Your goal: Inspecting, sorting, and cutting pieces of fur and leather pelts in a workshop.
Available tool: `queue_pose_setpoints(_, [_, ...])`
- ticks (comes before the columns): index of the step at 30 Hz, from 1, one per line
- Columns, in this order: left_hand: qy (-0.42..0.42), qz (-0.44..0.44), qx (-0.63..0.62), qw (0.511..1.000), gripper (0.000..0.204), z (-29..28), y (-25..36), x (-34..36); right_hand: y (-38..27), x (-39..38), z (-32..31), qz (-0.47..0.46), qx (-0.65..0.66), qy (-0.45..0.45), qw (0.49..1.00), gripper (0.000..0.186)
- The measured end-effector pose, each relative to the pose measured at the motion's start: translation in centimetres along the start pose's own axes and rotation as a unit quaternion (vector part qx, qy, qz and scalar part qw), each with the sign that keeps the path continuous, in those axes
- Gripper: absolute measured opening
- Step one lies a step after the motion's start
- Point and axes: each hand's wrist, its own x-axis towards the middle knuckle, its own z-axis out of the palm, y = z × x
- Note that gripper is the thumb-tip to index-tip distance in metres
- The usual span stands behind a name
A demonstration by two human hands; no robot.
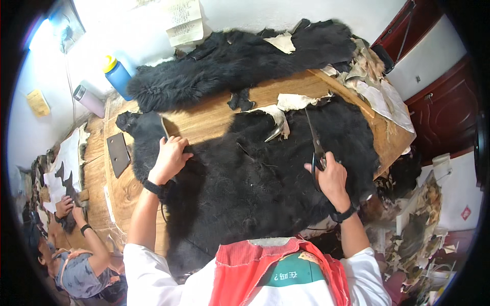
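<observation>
The right hand has its fingers closed through the handles of the scissors, whose blades point away from the person across the pelt. The left hand lies on the pelt's left edge, fingers curled and pressing the black fur; whether they pinch it cannot be told. The pelt covers the near half of the table, spilling over the near edge toward the person's red apron. At the pelt's far edge a pale flap of hide is turned up. Beyond the pelt, a second black fur stretches along the table's far side. Left of the pelt, a flat dark blade lies on the wood. A blue bottle stands past the table's far left corner. Well left of the pelt, another person's hands work on scraps.
</observation>
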Motion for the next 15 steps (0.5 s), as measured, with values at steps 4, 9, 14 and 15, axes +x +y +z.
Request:
queue_pose_setpoints(4, [0.038,-0.011,0.117,0.992,0.017,0.8,-1.6,1.4,4.7,-3.6,1.3,0.007,0.044,-0.055,0.998,0.037])
queue_pose_setpoints(9, [0.281,-0.011,0.224,0.933,0.023,0.3,2.5,0.5,5.6,-4.4,2.5,-0.039,0.055,-0.036,0.997,0.032])
queue_pose_setpoints(14, [0.072,0.139,-0.104,0.982,0.021,2.0,16.6,-8.0,5.4,-6.6,-1.1,0.014,0.165,-0.096,0.981,0.027])
queue_pose_setpoints(15, [0.029,0.142,-0.148,0.978,0.026,3.9,19.3,-10.4,5.4,-7.3,-1.4,-0.002,0.195,-0.138,0.971,0.026])
